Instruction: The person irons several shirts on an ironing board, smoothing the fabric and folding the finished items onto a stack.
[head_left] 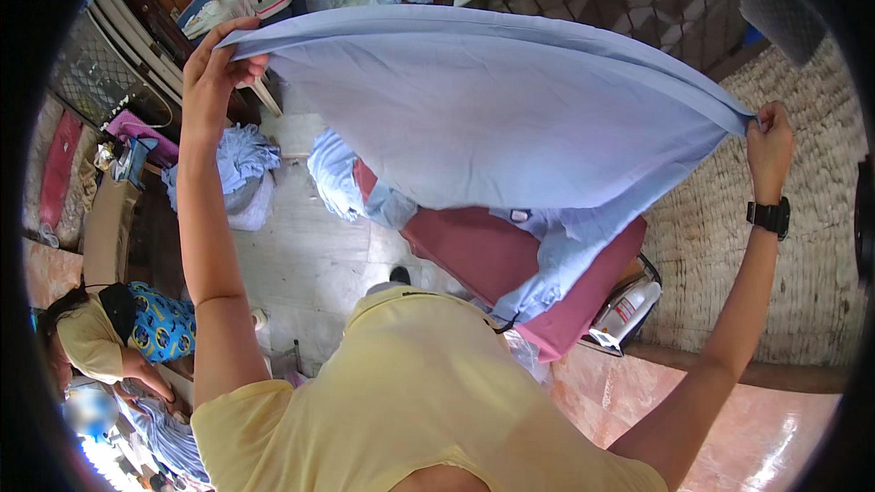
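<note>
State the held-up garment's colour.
The garment is light blue, showing best in the head view.

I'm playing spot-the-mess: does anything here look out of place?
Yes: crumpled blue clothes lie heaped on the floor at the left, which looks untidy compared with the light blue cloth held out between left hand and right hand. I see no spill.

My wide pale-blue cloth (pixel 474 109) looks thin and matt; near me, the flat maroon cloth cover (pixel 478 251) is smooth, the beige ribbed covering (pixel 729 273) rough, the pink marbled stone (pixel 770 442) glossy
</note>
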